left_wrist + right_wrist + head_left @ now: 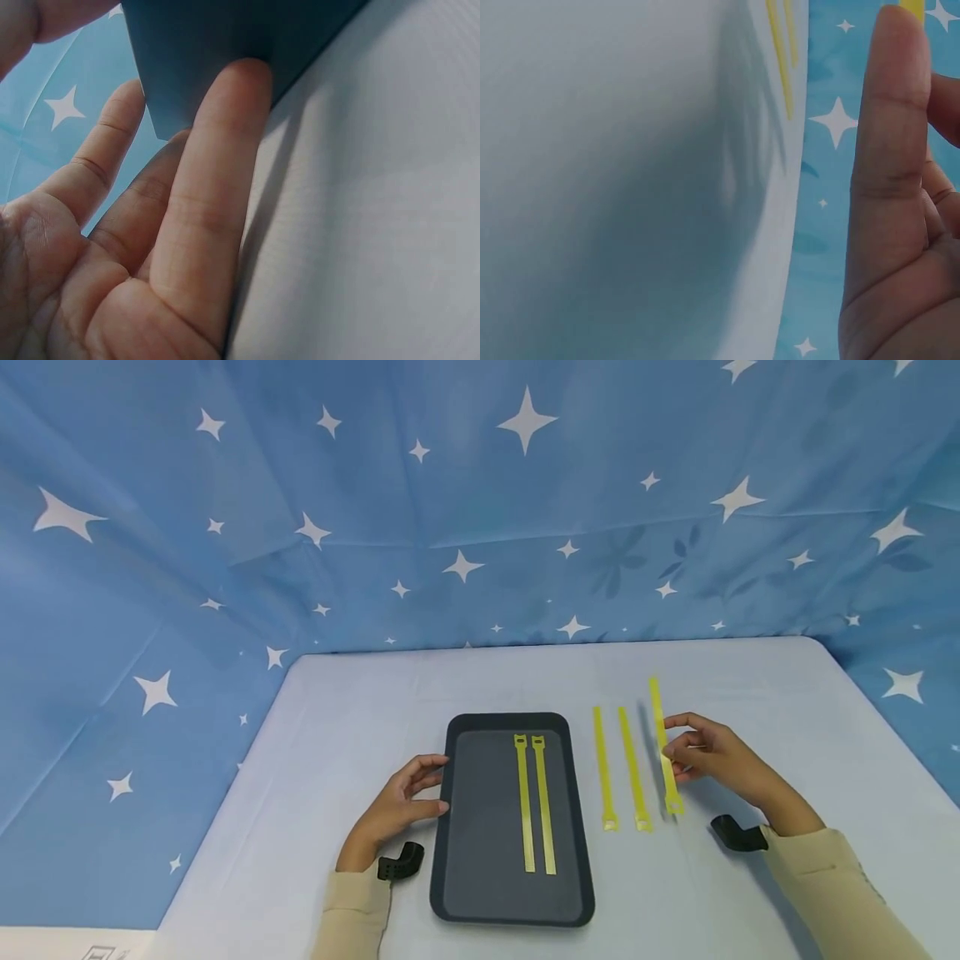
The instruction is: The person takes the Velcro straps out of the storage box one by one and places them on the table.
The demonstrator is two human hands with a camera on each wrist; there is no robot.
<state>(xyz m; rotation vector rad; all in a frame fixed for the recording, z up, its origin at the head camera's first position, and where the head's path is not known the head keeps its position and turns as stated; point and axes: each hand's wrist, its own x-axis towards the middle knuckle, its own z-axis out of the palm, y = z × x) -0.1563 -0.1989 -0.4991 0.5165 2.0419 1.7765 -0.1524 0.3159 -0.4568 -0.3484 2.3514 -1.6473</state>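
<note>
My left hand [401, 802] rests against the left rim of a dark grey tray [472, 835], its fingers extended. In the left wrist view, the thumb [214, 172] presses flat on the tray's outer wall [180, 52]. A yellow cable strap [666, 764] with a slotted head is pinched by my right hand [712, 760], raised above the table; its shadow falls to the left. Two more cable straps [603, 768] lie left of it on the table, heads toward me. Inside the tray, two cable straps [525, 810] lie side by side, heads at the far end.
A white-covered table [360, 710] carries everything. Behind it hangs a blue cloth [450, 485] with white stars. A black wrist device [402, 862] sits at the left cuff, another black wrist device [738, 835] at the right.
</note>
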